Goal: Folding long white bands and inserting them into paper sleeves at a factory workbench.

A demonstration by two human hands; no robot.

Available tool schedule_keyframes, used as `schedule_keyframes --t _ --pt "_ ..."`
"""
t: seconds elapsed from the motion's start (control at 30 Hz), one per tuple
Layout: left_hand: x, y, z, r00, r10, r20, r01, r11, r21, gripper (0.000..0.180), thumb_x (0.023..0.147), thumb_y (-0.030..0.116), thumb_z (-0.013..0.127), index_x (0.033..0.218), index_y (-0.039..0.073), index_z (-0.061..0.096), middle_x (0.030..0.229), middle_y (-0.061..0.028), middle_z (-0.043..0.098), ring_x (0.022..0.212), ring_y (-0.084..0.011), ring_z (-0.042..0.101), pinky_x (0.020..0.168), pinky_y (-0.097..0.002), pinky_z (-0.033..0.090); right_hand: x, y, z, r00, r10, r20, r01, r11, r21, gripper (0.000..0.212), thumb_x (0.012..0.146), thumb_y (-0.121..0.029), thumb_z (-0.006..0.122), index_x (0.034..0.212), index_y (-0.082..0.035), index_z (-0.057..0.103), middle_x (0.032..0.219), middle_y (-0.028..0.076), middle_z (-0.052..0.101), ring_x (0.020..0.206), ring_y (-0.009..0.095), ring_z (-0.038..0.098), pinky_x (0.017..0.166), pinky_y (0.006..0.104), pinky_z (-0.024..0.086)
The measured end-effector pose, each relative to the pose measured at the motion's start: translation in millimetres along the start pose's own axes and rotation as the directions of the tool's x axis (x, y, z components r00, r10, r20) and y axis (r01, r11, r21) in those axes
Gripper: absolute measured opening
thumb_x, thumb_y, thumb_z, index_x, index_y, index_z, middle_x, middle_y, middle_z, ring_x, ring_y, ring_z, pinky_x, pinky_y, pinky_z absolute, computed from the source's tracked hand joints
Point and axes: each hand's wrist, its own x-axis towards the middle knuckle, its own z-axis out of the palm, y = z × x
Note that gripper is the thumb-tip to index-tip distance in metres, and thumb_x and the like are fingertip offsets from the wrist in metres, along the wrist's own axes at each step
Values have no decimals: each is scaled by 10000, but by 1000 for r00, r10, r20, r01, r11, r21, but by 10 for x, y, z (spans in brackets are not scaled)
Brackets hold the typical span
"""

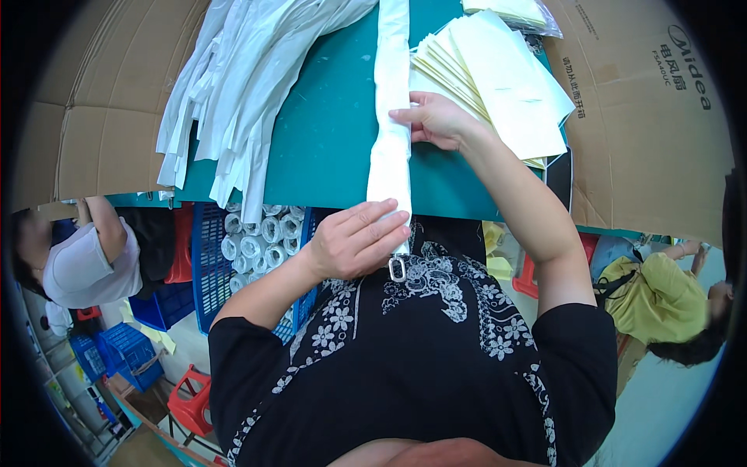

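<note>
A long white sleeve (pixel 391 159) runs lengthwise over the green tabletop. From its near end, past the table's front edge, a metal loop or buckle (pixel 398 269) sticks out; what is inside the sleeve is hidden. My left hand (pixel 354 241) lies over this near end, fingers stretched out flat across it and the thumb out of sight. Farther up, my right hand (pixel 436 121) pinches the sleeve's right edge between thumb and fingers. Several similar white sleeves (pixel 249 93) are heaped at the left, their ends reaching the table edge.
Stacked white and pale yellow sheets (pixel 506 86) lie right of my right hand. Cardboard (pixel 117 93) flanks the table left and right (pixel 638 117). Below the edge stands a blue basket (pixel 208 265) of clear-wrapped rolls. Two other people (pixel 85 257) sit on either side.
</note>
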Motion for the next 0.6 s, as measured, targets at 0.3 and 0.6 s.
schedule_keyframes --t 0.3,0.6 --pt "204 -285 212 427 -764 484 763 17 -646 213 821 131 667 937 34 517 752 -78 641 641 -101 621 506 -219 469 -119 408 100 992 -124 33 121 988 97 211 902 -146 539 1073 -31 578 986 56 629 882 131 604 786 290 502" --pt "184 -425 273 180 -509 842 458 -715 -529 227 883 159 579 1027 -8 526 911 -88 619 771 -161 645 692 -310 558 -408 449 -94 903 -304 303 418 782 -463 263 916 -263 520 1005 -24 585 799 13 597 696 83 525 642 250 441"
